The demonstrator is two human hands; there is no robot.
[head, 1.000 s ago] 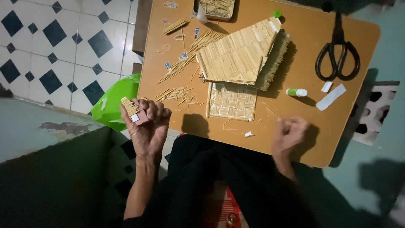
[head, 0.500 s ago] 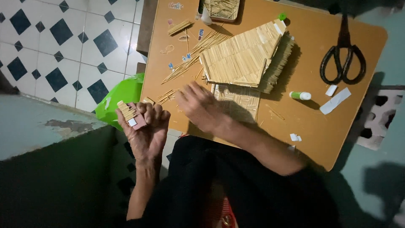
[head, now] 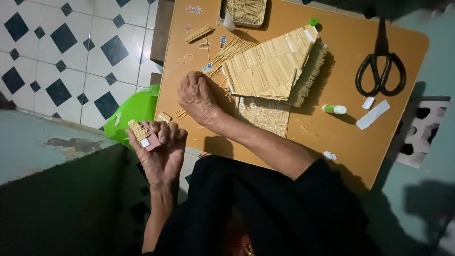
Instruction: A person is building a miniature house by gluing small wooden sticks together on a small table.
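Observation:
My left hand [head: 163,149] is held up off the table's left edge, closed around a small panel of short sticks on a pink and white backing [head: 142,134]. My right hand [head: 196,97] reaches across my body and lies palm down on the brown table [head: 341,137], on the loose thin sticks [head: 227,50] beside the stick-built roof model [head: 270,68]. Its fingertips are curled under and hidden, so whether it grips a stick is unclear. A woven stick panel [head: 264,114] lies flat just right of that wrist.
Black scissors [head: 381,66] lie at the table's far right, with a green-capped glue tube [head: 334,109] and white strips [head: 373,114] nearby. A tray of sticks [head: 245,10] sits at the far edge. A green plastic bag [head: 135,111] is on the tiled floor.
My right hand has swung from the table's near right edge across to the loose sticks on the left. My left hand still holds the small stick panel.

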